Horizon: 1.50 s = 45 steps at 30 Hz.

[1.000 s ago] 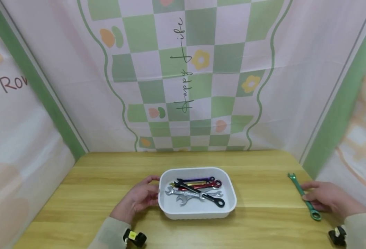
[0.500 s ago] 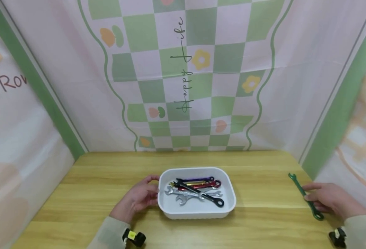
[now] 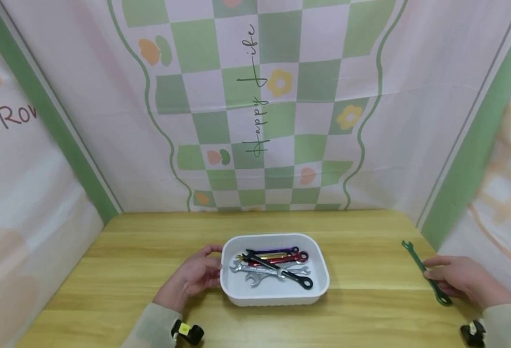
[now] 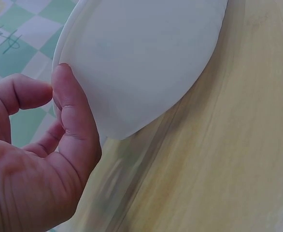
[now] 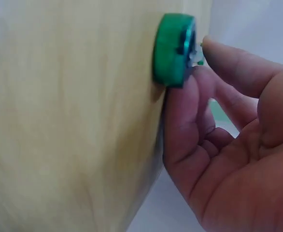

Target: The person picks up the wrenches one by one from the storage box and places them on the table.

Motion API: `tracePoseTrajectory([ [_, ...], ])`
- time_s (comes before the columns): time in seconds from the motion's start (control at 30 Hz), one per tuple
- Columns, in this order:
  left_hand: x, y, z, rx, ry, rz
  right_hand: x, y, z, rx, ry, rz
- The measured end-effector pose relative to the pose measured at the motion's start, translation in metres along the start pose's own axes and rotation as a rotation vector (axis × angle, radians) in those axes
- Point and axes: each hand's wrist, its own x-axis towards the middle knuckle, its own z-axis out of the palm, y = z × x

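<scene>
At the right, my right hand [image 3: 459, 276] grips a green combination wrench [image 3: 416, 256] between thumb and fingers, its open end pointing away. One end of that wrench [image 5: 173, 50] shows large and blurred in the right wrist view. My left hand [image 3: 199, 273] rests its bent fingers against the outer left wall of a white tray [image 3: 277, 300]. A fingertip touches the tray wall [image 4: 146, 58] near the rim in the left wrist view; no finger shows inside. Several wrenches lie piled in the tray, including a black wrench [image 3: 279, 271] on top and a red wrench [image 3: 298, 257].
The tray stands mid-table on a light wooden tabletop [image 3: 359, 309]. Behind the table hangs a green-and-white checkered cloth [image 3: 277, 121], with more printed cloth at both sides. A small black camera is strapped to each wrist.
The green wrench has turned slightly in my right hand, its ring end moving a little right and its face tilting. My left hand and the tray stay put.
</scene>
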Motion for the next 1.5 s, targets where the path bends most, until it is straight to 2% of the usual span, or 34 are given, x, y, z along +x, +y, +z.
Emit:
tracePoseTrajectory([
  [0.17,-0.001,0.000,0.000,-0.002,0.004,0.001,0.001,0.004,-0.010,0.054,-0.046,0.018],
  [0.33,0.000,0.000,0.000,-0.004,0.008,0.006,-0.001,0.005,-0.018,0.108,-0.032,0.064],
  [0.43,0.000,0.000,0.000,0.000,0.007,0.005,-0.004,0.006,-0.022,0.147,-0.051,0.022],
  [0.57,0.000,0.000,0.000,0.008,0.007,0.002,-0.009,0.009,-0.029,0.261,-0.093,-0.013],
  [0.67,0.000,0.000,0.000,0.011,0.008,0.002,-0.010,0.009,-0.033,0.378,-0.142,0.003],
  [0.77,-0.001,0.000,0.001,0.008,0.011,-0.002,-0.010,0.008,-0.036,0.563,-0.285,-0.004],
  [0.9,-0.002,0.000,0.001,0.005,0.014,-0.007,-0.011,0.003,-0.033,0.820,-0.552,-0.021],
  [0.97,-0.002,0.000,0.000,0.006,0.016,-0.009,-0.011,-0.002,-0.029,0.875,-0.646,-0.038],
  [1.1,-0.001,0.000,0.000,0.008,0.017,-0.006,-0.010,-0.013,-0.018,0.922,-0.754,-0.090],
  [1.2,-0.001,0.000,0.000,0.009,0.017,-0.005,-0.008,-0.020,-0.009,0.938,-0.776,-0.113],
  [1.5,0.000,-0.001,0.000,0.001,0.017,-0.003,-0.004,-0.048,0.016,0.944,-0.711,-0.108],
])
